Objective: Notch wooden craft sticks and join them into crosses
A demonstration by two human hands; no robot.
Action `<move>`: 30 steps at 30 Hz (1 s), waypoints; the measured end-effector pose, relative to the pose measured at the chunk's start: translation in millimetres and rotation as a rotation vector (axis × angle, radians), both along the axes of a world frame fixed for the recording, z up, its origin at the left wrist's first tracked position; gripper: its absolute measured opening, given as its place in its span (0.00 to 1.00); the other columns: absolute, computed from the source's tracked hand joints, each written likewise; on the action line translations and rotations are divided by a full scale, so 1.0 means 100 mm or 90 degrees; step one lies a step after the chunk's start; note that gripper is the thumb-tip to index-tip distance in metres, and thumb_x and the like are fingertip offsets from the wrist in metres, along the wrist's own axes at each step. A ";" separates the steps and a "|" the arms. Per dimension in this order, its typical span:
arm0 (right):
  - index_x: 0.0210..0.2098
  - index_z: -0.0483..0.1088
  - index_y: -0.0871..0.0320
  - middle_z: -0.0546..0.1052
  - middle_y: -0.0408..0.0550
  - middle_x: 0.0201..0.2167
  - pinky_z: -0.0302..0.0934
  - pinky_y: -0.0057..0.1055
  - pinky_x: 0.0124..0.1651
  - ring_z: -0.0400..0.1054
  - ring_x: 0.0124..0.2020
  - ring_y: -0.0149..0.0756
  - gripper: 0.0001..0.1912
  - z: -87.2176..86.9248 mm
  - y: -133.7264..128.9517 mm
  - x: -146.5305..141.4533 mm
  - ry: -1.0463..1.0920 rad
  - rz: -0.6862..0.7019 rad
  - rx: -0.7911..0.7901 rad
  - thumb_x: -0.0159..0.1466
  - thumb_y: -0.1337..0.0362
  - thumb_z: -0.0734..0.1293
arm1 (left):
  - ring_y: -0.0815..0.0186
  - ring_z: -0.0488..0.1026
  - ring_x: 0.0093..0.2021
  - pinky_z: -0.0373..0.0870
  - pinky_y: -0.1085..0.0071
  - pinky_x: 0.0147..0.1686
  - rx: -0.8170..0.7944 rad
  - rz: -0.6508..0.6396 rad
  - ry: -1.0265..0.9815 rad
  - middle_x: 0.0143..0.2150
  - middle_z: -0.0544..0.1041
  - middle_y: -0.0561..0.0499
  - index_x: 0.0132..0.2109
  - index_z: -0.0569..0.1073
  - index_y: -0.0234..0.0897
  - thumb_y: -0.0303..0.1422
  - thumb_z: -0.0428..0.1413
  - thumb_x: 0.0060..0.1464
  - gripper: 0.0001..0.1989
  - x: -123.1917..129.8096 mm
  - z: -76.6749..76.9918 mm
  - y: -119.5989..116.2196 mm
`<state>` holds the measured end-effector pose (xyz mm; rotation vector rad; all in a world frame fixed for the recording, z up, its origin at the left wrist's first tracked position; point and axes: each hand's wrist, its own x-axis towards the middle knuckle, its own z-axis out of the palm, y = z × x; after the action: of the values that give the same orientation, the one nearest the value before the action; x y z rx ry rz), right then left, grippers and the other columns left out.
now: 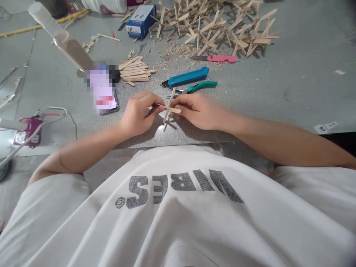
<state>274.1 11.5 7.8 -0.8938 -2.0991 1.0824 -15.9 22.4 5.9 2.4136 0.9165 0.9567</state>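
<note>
Near the front edge of the table, my left hand [140, 113] pinches one end of a pair of crossed popsicle sticks [172, 110]. My right hand [194, 109] closes on the same piece from the other side, thumb and fingers bent around it. One stick points up and away, the other lies across it toward my right thumb. Just beyond my right hand lie green-handled pliers [201, 86] and a blue utility knife [189, 76]. A fanned stack of loose popsicle sticks [136, 70] rests beyond my left hand.
Many crossed-stick pieces [211, 29] heap at the back, near a blue box [141, 21] and a pink-handled knife [221, 58]. A phone [101, 92] and a clear bottle-like object [62, 39] stand left. A purple power strip [27, 131] with cables sits far left.
</note>
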 end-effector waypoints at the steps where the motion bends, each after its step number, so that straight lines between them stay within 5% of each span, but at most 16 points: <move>1: 0.49 0.85 0.51 0.91 0.47 0.41 0.74 0.39 0.46 0.83 0.40 0.41 0.08 0.02 -0.01 0.03 -0.029 -0.044 0.059 0.84 0.58 0.73 | 0.51 0.87 0.47 0.82 0.52 0.54 0.021 -0.008 0.023 0.43 0.90 0.43 0.46 0.85 0.44 0.37 0.60 0.80 0.10 -0.01 0.00 0.02; 6: 0.54 0.87 0.53 0.91 0.51 0.46 0.75 0.41 0.48 0.82 0.42 0.43 0.09 0.08 -0.04 0.14 -0.036 -0.147 0.168 0.83 0.65 0.71 | 0.49 0.85 0.44 0.78 0.50 0.51 0.085 -0.050 0.115 0.41 0.89 0.42 0.46 0.85 0.41 0.38 0.57 0.80 0.13 -0.02 0.04 0.04; 13: 0.53 0.84 0.50 0.87 0.48 0.50 0.74 0.42 0.48 0.80 0.44 0.42 0.05 0.03 -0.03 0.11 -0.080 0.009 0.335 0.85 0.59 0.74 | 0.49 0.89 0.49 0.81 0.53 0.55 0.004 -0.043 0.140 0.46 0.91 0.42 0.52 0.86 0.38 0.36 0.58 0.73 0.12 -0.01 0.04 -0.01; 19: 0.52 0.83 0.51 0.86 0.48 0.48 0.70 0.38 0.45 0.80 0.43 0.39 0.04 0.01 -0.03 0.11 -0.072 0.088 0.387 0.84 0.66 0.74 | 0.49 0.88 0.46 0.82 0.52 0.52 -0.009 -0.088 0.104 0.45 0.91 0.44 0.50 0.83 0.42 0.30 0.60 0.61 0.11 -0.02 0.01 0.03; 30: 0.52 0.79 0.50 0.85 0.43 0.41 0.66 0.37 0.42 0.77 0.37 0.36 0.05 0.03 -0.05 0.15 -0.068 0.123 0.355 0.85 0.58 0.73 | 0.49 0.84 0.42 0.77 0.50 0.47 -0.020 -0.145 0.106 0.43 0.89 0.44 0.47 0.78 0.45 0.30 0.63 0.51 0.14 -0.05 0.11 0.02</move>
<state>289.3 6.2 11.1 -0.4911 -2.4322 0.4878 -20.9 24.7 16.7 2.5321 0.6849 0.6623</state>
